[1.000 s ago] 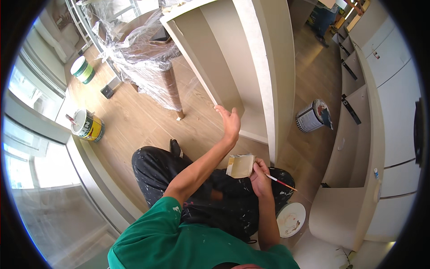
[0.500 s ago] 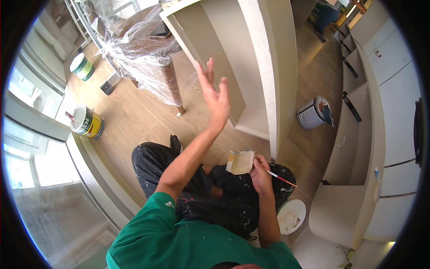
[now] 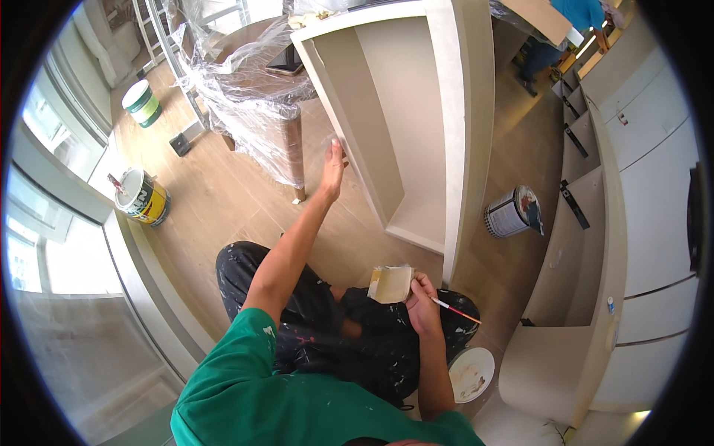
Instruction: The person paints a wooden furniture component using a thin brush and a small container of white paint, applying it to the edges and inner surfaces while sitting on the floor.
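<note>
A beige cabinet frame stands upright in front of me. My left hand is open at its left side, fingers stretched upward; the fingertips lie along the edge, partly out of sight, and I cannot tell how firmly they touch. Low over my lap, my right hand is closed on a small cut-open carton with beige paint-like stuff inside. The same hand keeps a thin paintbrush with a red and white handle, pointing down to the right. My dark trousers are spattered with paint.
A white paint-stained bowl sits by my right knee. Paint buckets stand left and right. Plastic wrap covers a wooden table ahead. Low cabinets line the right; a person in blue is beyond.
My left hand has come down from in front of the cabinet opening to its left edge. The carton and brush stay in my right hand. The whole view has shifted slightly.
</note>
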`<state>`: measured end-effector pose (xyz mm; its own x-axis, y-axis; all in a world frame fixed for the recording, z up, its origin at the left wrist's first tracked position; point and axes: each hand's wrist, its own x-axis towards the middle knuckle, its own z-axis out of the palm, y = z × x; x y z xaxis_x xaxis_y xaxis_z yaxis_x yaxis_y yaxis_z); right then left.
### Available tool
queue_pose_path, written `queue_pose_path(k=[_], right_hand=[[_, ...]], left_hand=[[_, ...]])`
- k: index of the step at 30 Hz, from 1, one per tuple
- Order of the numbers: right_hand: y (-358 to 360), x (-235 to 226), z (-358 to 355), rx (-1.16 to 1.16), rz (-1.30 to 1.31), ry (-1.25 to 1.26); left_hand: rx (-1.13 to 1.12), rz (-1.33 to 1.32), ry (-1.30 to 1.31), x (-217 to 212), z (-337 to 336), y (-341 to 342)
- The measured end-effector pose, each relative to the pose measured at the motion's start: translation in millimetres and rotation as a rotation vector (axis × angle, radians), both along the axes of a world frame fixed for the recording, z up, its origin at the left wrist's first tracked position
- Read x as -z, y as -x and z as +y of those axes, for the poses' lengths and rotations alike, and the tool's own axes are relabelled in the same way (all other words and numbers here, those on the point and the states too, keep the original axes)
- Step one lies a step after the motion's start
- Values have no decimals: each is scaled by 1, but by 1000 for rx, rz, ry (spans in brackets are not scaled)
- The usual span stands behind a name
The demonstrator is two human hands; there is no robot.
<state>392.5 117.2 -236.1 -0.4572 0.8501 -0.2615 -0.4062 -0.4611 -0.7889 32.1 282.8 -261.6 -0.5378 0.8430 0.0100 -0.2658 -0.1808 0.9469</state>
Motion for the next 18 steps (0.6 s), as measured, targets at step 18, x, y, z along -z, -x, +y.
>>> queue_pose_path(k=[18], right_hand=[[5, 0, 3, -6, -20, 53]], left_hand=[[-69, 230, -205, 25, 10, -3]])
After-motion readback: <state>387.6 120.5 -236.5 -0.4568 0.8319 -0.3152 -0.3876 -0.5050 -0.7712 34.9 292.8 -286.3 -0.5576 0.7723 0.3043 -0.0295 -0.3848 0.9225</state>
